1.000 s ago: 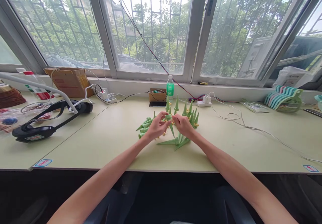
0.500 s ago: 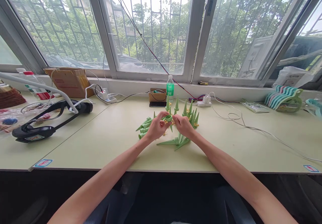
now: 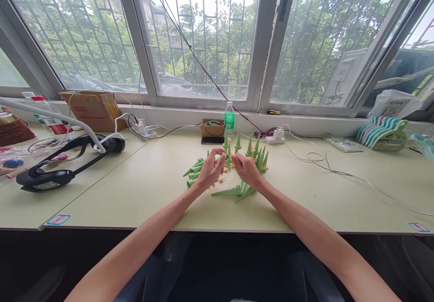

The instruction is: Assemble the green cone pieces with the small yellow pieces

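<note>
My left hand (image 3: 212, 167) is closed on a green plastic watering spike (image 3: 228, 159), gripped near its wide collar. Just right of it, my right hand (image 3: 246, 166) is closed in a pinch close to the spike, and its fingers hide whatever they hold. Several green spikes (image 3: 195, 175) lie to the left of my left hand. Others stand point-up behind and to the right of my right hand, such as this upright spike (image 3: 238, 140). More spikes (image 3: 227, 191) lie in front of the hands. Small yellow valve pieces (image 3: 222, 180) are scattered on the table between my wrists.
Behind the spikes stand a green-labelled bottle (image 3: 229, 119) and a small cardboard box with a dark phone (image 3: 212, 140). A black headset (image 3: 68, 166) lies left, near a larger carton (image 3: 91, 111). Right are a white cable (image 3: 356, 175) and stacked hangers (image 3: 383, 132).
My left hand has turned, tilting the spike so that its round opening no longer faces up as plainly. The left fingers have shifted slightly; my right hand stays almost in place.
</note>
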